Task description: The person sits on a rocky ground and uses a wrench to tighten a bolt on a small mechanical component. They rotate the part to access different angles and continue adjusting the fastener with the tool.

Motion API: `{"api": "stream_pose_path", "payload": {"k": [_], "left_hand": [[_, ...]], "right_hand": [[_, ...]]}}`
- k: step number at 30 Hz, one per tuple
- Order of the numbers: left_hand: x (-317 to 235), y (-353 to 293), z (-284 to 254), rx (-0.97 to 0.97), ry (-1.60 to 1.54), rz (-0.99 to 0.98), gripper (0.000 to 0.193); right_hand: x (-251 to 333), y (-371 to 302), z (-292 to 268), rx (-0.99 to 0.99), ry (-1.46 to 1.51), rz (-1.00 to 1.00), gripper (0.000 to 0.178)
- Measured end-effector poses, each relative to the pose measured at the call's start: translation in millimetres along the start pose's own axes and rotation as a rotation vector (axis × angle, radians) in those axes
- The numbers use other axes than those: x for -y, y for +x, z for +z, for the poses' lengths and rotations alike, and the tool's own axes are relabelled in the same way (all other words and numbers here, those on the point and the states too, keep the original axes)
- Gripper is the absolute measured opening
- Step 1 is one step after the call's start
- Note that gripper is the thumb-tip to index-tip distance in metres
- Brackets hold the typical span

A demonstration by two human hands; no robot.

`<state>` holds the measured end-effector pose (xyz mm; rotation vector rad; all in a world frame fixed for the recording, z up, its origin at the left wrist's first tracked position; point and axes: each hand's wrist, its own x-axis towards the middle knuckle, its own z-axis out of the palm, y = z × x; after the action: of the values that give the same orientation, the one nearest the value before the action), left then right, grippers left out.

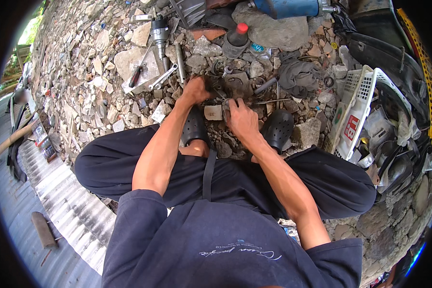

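My left hand (196,90) reaches down over the stones in front of my left shoe, its fingers curled in; what they hold is hidden. My right hand (242,119) is closed on a small dark grey piece I cannot name, just right of a pale square stone (213,113). Between and beyond the hands lie small dark metal parts, blurred and hard to tell apart. Left of my left hand are a combination wrench (163,78), a metal rod (180,62) and a screwdriver (135,77) with a dark and red handle.
Beyond the tools stand a metal cylindrical part (160,34) and a red-capped bottle (241,30). A dark rag (300,76) lies to the right, near a white plastic basket (371,98) of parts. A hammer (43,230) rests on corrugated sheeting (72,211) at left.
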<state>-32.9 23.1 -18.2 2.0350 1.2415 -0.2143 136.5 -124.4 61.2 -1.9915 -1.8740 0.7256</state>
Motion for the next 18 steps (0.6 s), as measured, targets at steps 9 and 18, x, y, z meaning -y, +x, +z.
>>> {"api": "stream_pose_path", "payload": {"k": [9,18], "left_hand": [[6.2,-1.4,13.9,-0.070,-0.105,0.004,0.043],[2.7,-4.8,12.1,-0.068,0.036,-0.032,0.053]], "right_hand": [[0.6,12.9,3.8,-0.006,0.200,0.177,0.027],[-13.9,44.8,-25.5,0.432,1.301,1.064,0.014]]}}
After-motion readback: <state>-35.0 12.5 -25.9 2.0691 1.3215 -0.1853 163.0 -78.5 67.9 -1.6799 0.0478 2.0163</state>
